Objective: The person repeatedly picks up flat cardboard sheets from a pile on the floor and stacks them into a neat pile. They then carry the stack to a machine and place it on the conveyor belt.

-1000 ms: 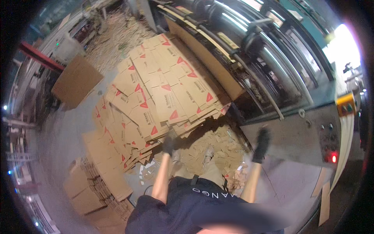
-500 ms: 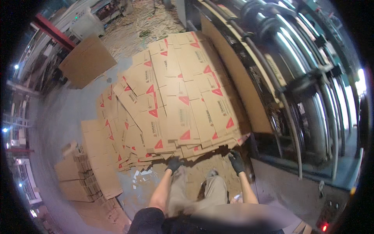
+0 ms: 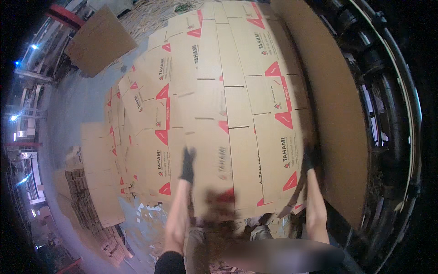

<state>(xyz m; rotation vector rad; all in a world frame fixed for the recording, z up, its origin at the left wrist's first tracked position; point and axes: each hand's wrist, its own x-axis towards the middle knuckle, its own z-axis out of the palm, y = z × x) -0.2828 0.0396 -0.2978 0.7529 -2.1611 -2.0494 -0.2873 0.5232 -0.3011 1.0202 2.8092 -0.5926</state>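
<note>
A broad spread of overlapping flat cardboard box sheets [image 3: 205, 105], brown with red marks and dark print, lies in front of me. Over its near middle is my left hand [image 3: 187, 164] in a dark glove, fingers stretched forward and slightly blurred; nothing shows in it. My right hand [image 3: 310, 157], gloved too, is at the right edge of the sheets, beside the dark gap there. Its fingers blend into the shadow, so their grip is hidden. Both arms reach forward, wide apart, and cast shadows on the near sheets.
A tall plain cardboard panel [image 3: 340, 114] stands along the right, with dark machinery rollers [image 3: 388, 91] beyond it. Bundled cardboard stacks [image 3: 77, 192] lie at the left. Another brown board [image 3: 100, 43] leans at the far left. Paper scraps [image 3: 148, 210] litter the floor near my feet.
Both hands have moved forward from the near edge of the sheets to over the pile and its right side. My view has come closer to the cardboard.
</note>
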